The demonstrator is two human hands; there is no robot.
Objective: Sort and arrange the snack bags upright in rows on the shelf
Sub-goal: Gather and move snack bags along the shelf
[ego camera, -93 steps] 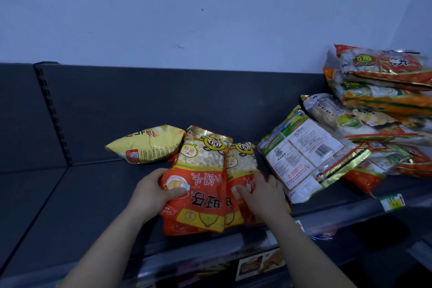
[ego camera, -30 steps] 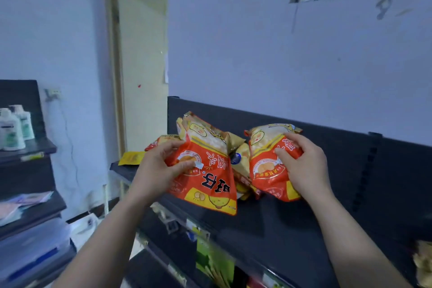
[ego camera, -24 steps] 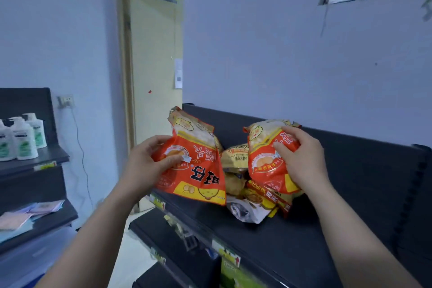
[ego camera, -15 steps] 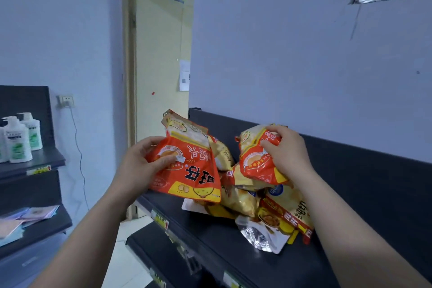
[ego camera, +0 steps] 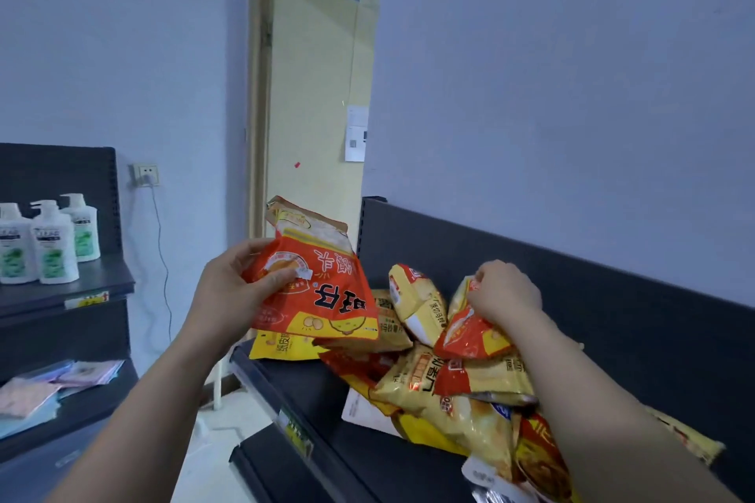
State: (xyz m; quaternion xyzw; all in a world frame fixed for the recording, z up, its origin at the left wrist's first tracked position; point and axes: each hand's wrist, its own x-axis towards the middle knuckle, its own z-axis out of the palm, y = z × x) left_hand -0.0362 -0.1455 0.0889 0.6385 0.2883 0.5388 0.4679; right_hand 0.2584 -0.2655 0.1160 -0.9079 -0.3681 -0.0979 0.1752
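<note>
My left hand grips a large orange and red snack bag by its left edge, upside down, above the left end of the dark shelf. My right hand grips a smaller orange and red bag at its top and holds it on a loose heap of yellow and red snack bags lying on the shelf. A yellow bag leans between the two held bags. My right forearm hides part of the heap.
The shelf's black back panel runs along the blue wall. A lower shelf sits below. At left stands another dark rack with white pump bottles and flat packets beneath. A doorway lies behind.
My view has swung left along the shelf to its end. Both hands carried their bags over to a heap of bags; my right hand has lowered its bag onto that heap.
</note>
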